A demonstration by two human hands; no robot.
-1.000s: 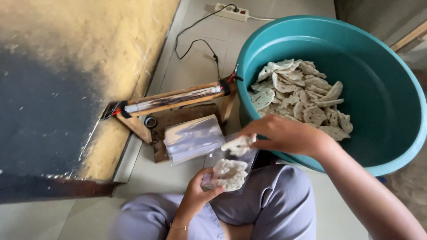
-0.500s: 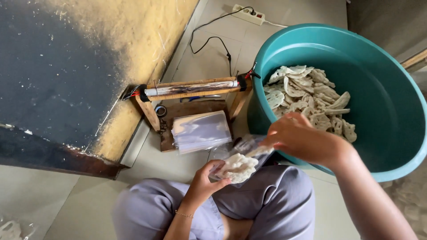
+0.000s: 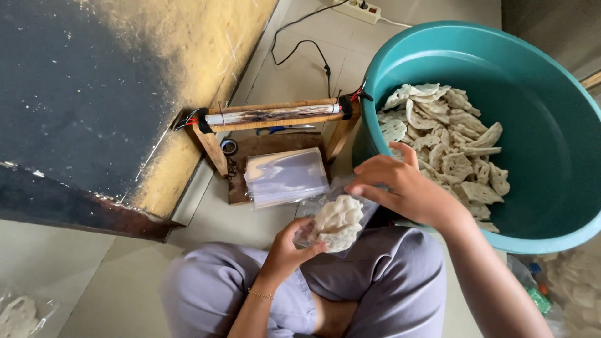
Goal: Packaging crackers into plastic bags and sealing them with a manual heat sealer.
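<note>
On the pale tiled floor (image 3: 125, 288), the person sits cross-legged. The left hand (image 3: 289, 247) grasps a clear plastic bag (image 3: 335, 220) filled with white crackers. The right hand (image 3: 400, 188) pinches the bag's open top. Beyond lie a stack of empty bags (image 3: 285, 177), a wooden sealing frame (image 3: 275, 119) and a teal basin (image 3: 544, 125) with crackers (image 3: 451, 138).

Wooden sealer frame (image 3: 275, 119), power strip (image 3: 362, 9)

Left hand (image 3: 285, 250) in closed grip below; right hand (image 3: 400, 188) half-curled above
</note>
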